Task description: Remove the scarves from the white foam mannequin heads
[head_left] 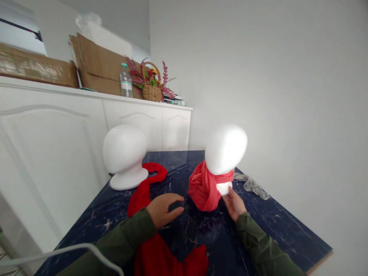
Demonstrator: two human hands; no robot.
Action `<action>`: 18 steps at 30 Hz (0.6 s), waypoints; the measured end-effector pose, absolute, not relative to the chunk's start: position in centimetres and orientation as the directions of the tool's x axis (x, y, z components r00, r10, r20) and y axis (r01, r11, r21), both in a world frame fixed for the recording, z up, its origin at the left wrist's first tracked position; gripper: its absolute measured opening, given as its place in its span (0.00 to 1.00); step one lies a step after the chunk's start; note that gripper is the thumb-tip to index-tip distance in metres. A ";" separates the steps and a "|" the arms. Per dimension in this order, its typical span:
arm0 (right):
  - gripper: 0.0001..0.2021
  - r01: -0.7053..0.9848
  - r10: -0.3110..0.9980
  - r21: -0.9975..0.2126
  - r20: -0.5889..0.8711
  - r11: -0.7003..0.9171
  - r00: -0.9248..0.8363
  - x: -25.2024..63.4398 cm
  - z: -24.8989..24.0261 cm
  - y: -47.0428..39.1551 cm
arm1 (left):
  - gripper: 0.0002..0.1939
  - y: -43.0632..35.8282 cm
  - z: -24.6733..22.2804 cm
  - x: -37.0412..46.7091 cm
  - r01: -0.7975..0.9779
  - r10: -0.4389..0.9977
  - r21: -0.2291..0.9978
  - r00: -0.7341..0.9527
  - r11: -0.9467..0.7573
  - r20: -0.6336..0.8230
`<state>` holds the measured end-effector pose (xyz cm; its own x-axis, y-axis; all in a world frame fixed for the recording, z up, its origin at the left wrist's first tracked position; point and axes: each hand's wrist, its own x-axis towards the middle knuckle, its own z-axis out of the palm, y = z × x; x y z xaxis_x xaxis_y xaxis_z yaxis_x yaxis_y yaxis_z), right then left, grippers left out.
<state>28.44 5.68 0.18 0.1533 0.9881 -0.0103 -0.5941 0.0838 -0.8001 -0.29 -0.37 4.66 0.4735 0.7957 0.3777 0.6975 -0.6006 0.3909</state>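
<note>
A white mannequin head (226,148) stands on the dark blue marbled table, with a coral-pink scarf (203,187) wound around its neck and bunched at its left. My right hand (234,204) touches the white base of this head with its fingertips. My left hand (166,209) hovers over the table left of the coral scarf, thumb and fingers apart, holding nothing. Beneath my left forearm runs a long red scarf (140,197), which reaches the table's near side. Another white mannequin head (125,150), bare, stands at the left.
A grey cloth (253,186) lies behind my right hand near the table's right edge (301,226). Along the back left, a white cabinet (51,153) bears cardboard boxes (100,63), a plastic bottle (125,82) and a flower basket (152,92). A white cable (83,246) crosses the lower left.
</note>
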 end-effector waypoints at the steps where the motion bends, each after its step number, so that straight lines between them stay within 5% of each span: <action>1: 0.08 -0.608 0.994 -0.792 -0.009 0.060 0.110 27.3 0.1 5.2 | 0.21 -0.7 4.7 1.1 0.691 0.791 0.395 0.469 -0.605 0.392; 4: 0.11 -0.596 1.000 -0.803 -0.019 -0.013 0.005 24.8 -0.3 4.0 | 0.30 -1.3 4.1 4.2 0.685 0.779 0.393 0.445 -0.614 0.442; 8: 0.14 -0.545 0.997 -0.835 -0.057 -0.074 -0.048 24.0 -0.7 3.6 | 0.11 -0.9 2.8 4.6 0.609 0.785 0.501 0.408 -0.615 0.467; 12: 0.14 -0.491 0.996 -0.869 -0.087 -0.063 0.028 26.0 -0.9 4.8 | 0.07 0.8 2.8 2.5 0.112 0.918 0.914 0.119 -0.391 0.378; 14: 0.13 -0.403 0.992 -0.914 -0.092 -0.051 0.082 27.4 -1.1 5.7 | 0.10 2.0 3.4 1.3 -0.177 0.955 0.938 -0.064 -0.298 0.291; 18: 0.12 -0.251 0.990 -0.966 -0.093 -0.063 0.107 29.4 -1.7 7.2 | 0.17 4.1 4.9 -0.8 -0.396 0.957 0.879 -0.219 -0.265 0.190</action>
<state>29.37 7.18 -1.68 0.1074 0.9899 -0.0929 -0.2514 -0.0634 -0.9658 -0.84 4.07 4.93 -0.2193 0.9570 0.1901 -0.3956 -0.2653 0.8793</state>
